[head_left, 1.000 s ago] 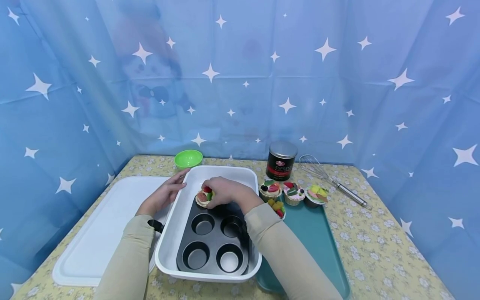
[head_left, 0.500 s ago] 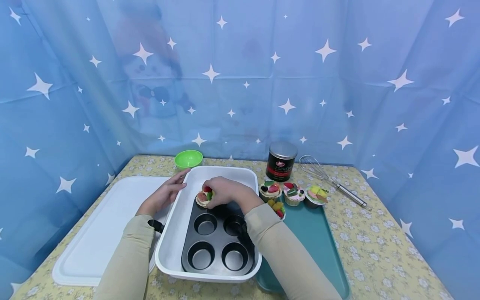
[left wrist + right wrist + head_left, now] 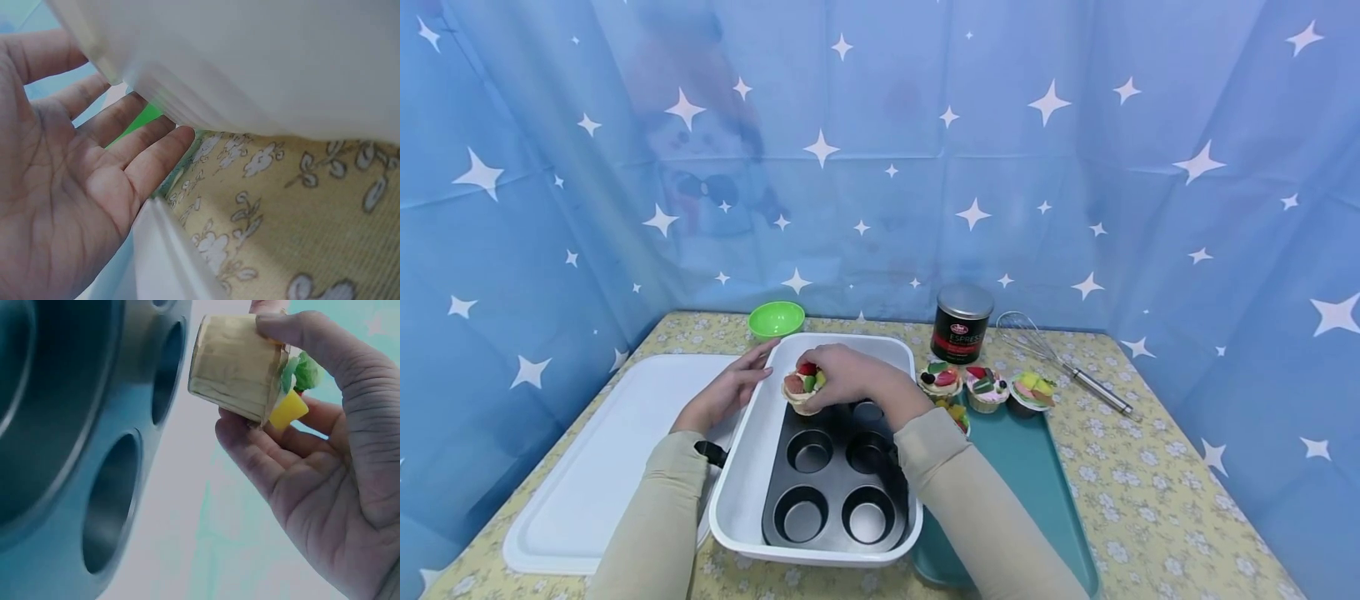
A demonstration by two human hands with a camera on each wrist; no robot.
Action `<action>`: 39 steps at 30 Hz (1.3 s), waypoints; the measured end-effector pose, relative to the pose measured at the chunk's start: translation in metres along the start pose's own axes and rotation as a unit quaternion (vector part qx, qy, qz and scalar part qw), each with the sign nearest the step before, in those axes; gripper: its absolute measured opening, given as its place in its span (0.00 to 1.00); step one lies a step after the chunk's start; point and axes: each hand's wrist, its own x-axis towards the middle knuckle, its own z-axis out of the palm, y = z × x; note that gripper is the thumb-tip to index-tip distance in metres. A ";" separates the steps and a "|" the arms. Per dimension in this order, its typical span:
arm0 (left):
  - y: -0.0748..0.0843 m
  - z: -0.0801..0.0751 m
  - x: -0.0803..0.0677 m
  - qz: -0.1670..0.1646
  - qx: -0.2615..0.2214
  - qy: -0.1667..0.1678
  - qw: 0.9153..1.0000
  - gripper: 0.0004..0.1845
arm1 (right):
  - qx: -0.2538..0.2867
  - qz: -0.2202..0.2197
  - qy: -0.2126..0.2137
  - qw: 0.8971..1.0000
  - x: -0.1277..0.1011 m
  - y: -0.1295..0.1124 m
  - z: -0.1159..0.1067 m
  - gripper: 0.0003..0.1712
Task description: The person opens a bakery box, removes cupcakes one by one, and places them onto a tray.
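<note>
Lifted since half a second ago: cupcake (image 3: pixel 802 386) raised clear of the far-left cup of the black muffin tin (image 3: pixel 838 483), where it sat low before; now held just above the tin's far edge, centre of the head view, so out of the mould rather than in it. Right hand (image 3: pixel 842 379) curled round the cupcake, thumb over the top rim and fingers (image 3: pixel 262 456) under the paper case. Cupcake roughly upright in the head view, fruit topping up, short axis from base to topping near vertical; slight tilt not to be ruled out. Left hand (image 3: pixel 730 390) unmoved, fingers (image 3: pixel 150 159) straight and relaxed, resting against the left rim of the white baking dish (image 3: pixel 741 467), gripping nothing. More cupcakes (image 3: pixel 987 386) on the teal tray (image 3: pixel 1030 475), right of centre
</note>
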 end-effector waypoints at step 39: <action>-0.001 0.001 0.000 0.003 0.032 0.019 0.999 0.34 | -0.042 0.036 0.112 0.992 -0.138 0.042 -0.048 0.35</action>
